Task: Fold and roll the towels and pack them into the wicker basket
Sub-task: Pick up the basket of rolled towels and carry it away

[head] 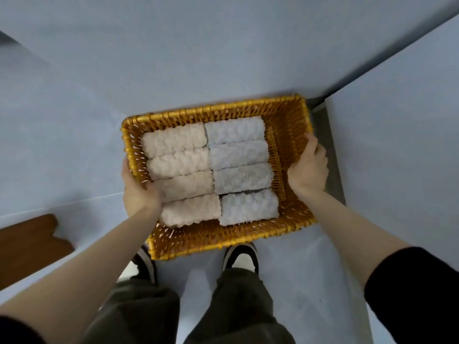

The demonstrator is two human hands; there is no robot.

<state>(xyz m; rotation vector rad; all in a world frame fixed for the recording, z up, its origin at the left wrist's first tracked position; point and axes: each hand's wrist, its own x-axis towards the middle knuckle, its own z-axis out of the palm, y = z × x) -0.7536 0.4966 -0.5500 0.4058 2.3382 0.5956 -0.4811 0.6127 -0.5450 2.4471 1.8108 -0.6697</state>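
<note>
A golden wicker basket [223, 238] fills the middle of the head view, held over the pale floor. Inside lie several rolled towels in two columns: cream rolls [178, 160] on the left, pale grey rolls [238, 155] on the right. My left hand [139, 192] grips the basket's left rim, thumb inside against a cream roll. My right hand [309, 165] grips the right rim, fingers curled over the edge. A narrow strip of bare basket bottom shows to the right of the grey rolls.
My two shoes [241, 256] and dark trousers stand just below the basket. A brown wooden piece [29, 247] lies at the lower left. Pale walls meet at a corner behind the basket, with a grey strip [327, 150] along the right wall's base.
</note>
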